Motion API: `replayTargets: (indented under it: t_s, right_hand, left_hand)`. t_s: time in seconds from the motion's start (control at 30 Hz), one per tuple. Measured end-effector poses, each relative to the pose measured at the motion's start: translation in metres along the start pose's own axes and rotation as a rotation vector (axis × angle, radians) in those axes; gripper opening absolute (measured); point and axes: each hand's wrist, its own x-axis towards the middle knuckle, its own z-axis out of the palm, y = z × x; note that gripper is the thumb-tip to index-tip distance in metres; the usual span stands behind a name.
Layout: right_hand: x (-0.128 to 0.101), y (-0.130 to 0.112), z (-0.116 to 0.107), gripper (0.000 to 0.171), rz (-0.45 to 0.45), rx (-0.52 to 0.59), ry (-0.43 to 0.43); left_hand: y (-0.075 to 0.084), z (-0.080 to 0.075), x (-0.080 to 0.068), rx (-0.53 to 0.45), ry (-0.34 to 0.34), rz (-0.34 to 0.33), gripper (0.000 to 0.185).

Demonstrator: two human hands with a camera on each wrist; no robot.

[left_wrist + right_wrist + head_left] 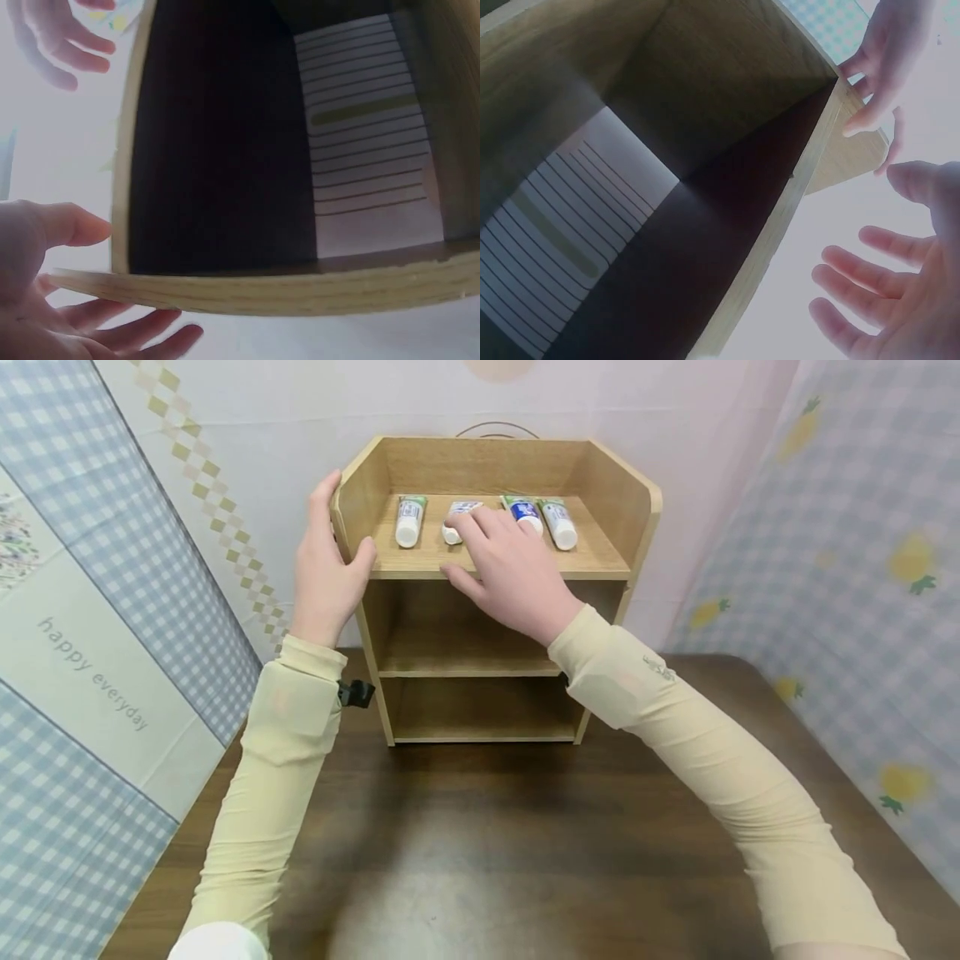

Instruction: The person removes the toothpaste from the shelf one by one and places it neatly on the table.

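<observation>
My left hand (330, 568) holds the left side panel of a small wooden shelf (480, 574), its thumb at the front edge and its fingers along the outer face. On the shelf's top board, several small squeeze tubes with white caps lie in a row, caps toward me. My right hand (517, 564) is over the row, palm down, fingers spread and slightly bent, holding nothing. Its fingertips overlap a white tube (462, 510) in the head view and partly cover a blue-labelled tube (522, 510). A tube (410, 518) lies at the left and another (557, 522) at the right.
Raised side and back walls border the top board. Two lower compartments (480, 635) open toward me below it. The unit stands on a dark wooden surface (480, 843), with a patterned cloth (825, 568) at the right and a checked cloth (135, 527) at the left.
</observation>
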Motion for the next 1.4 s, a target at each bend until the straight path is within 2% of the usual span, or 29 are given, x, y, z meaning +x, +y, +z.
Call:
replayTargets:
  t_s: [0.17,0.37,0.53,0.67,0.93,1.13,1.27,1.4]
  right_hand:
    - [0.017,-0.003,0.004,0.045,-0.002,0.015,-0.035]
    - [0.04,-0.005,0.015,0.043,-0.006,-0.03,-0.076]
    - [0.059,-0.009,0.023,0.043,-0.004,-0.077,-0.139]
    - [0.069,-0.012,0.031,0.041,0.013,-0.071,-0.194]
    - [0.074,-0.011,0.044,0.043,0.087,-0.082,-0.277]
    - [0.078,-0.016,0.043,0.049,0.105,-0.087,-0.302]
    - [0.077,-0.017,0.043,0.048,0.11,-0.094,-0.301]
    - [0.072,-0.019,0.045,0.044,0.083,-0.119,-0.257]
  left_hand:
    - [-0.007,-0.001,0.006,0.004,0.025,-0.017,0.058]
    - [-0.01,-0.007,0.005,0.035,0.001,-0.045,0.053]
    - [-0.008,-0.009,0.005,0.087,0.003,-0.035,0.053]
    - [-0.007,-0.007,0.005,0.092,-0.004,-0.03,0.053]
    - [-0.007,-0.002,0.001,0.082,-0.015,-0.02,0.045]
    - [-0.004,-0.001,0.003,0.088,0.03,-0.028,0.045]
    - [-0.004,0.0,0.003,0.112,0.046,-0.019,0.045]
    - [-0.003,-0.002,0.003,0.131,0.046,-0.019,0.044]
